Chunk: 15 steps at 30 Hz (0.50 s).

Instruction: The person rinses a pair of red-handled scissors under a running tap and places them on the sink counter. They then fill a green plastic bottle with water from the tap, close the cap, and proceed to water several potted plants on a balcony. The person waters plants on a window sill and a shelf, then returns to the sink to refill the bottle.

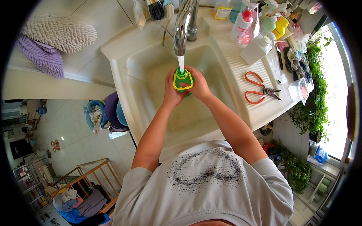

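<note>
Both hands hold a green plastic bottle with a yellow carrying handle (pixel 183 88) over the basin of a pale sink (pixel 181 118). My left hand (pixel 173 91) grips it from the left side. Around its right side is my right hand (pixel 200 84), with some fingers behind the handle. Water runs from the chrome faucet (pixel 180 36) onto the bottle's neck, at its round top opening. The lower part of the bottle is mostly hidden by the hands.
On the ribbed ledge at the right lie orange-handled shears (pixel 261 89), near a white jug (pixel 256 50) and several pump bottles (pixel 241 25). Brushes (pixel 156 10) hang behind the basin. Chenille mitts (pixel 59 32) are at the upper left, and tubs (pixel 113 110) stand left of the sink.
</note>
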Available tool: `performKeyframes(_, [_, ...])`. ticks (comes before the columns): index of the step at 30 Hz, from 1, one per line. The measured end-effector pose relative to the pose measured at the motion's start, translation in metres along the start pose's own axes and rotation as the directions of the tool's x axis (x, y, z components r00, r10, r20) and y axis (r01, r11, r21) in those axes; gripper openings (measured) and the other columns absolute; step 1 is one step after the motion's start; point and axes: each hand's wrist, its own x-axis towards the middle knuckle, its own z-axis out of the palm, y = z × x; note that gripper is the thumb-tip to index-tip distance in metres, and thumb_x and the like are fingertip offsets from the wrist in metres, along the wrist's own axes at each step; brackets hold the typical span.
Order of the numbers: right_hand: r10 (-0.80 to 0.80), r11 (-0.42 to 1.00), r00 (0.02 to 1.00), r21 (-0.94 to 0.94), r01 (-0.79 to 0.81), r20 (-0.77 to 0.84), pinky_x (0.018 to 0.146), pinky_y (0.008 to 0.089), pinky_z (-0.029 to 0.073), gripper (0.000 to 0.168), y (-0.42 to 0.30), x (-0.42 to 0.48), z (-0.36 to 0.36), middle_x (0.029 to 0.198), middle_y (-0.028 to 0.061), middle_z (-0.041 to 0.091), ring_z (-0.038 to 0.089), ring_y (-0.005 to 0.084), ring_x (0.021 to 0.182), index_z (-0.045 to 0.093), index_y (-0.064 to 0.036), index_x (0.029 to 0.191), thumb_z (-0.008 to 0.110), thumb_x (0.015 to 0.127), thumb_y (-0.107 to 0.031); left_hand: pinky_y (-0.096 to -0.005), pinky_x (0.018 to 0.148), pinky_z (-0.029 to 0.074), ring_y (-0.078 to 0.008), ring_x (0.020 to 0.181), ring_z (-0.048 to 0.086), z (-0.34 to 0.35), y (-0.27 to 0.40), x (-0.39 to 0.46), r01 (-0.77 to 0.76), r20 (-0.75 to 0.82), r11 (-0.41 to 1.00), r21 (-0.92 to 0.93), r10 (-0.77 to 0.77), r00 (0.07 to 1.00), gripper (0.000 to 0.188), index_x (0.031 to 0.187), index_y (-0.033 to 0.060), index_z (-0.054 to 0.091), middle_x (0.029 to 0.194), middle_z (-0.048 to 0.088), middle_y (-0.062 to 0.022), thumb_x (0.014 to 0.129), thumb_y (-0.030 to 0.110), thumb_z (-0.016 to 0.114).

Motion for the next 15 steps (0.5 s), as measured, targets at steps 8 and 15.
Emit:
performKeyframes(8, [0.019,1.000,1.000,0.000,-0.019,0.010,0.098,0.0401,0.042,0.065,-0.0035,0.0003,-0.0019,0.125,0.0124,0.055,0.050,0.0327,0.117,0.050,-0.008,0.126,0.080,0.069,-0.018,-0.0416,0.103,0.038,-0.0336,0.128,0.034,-0.0009,0.0026,0.0007,0.022,0.013,1.000,-0.010,-0.022,1.000,0.100,0.138,0.0039,0.027,0.135,0.037,-0.0160,0.056,0.011,0.085])
performKeyframes(15, [0.001,1.000,1.000,-0.002,-0.001,0.006,0.097,0.0401,0.042,0.065,-0.0001,0.0001,-0.0009,0.124,0.0124,0.055,0.050,0.0327,0.116,0.050,-0.008,0.126,0.080,0.069,-0.019,-0.0423,0.104,0.037,-0.0340,0.128,0.034,-0.0011,0.0035,0.0013,0.024,0.013,1.000,-0.009,-0.024,1.000,0.100,0.138,0.0036,0.027,0.135,0.037,-0.0159,0.056,0.011,0.085])
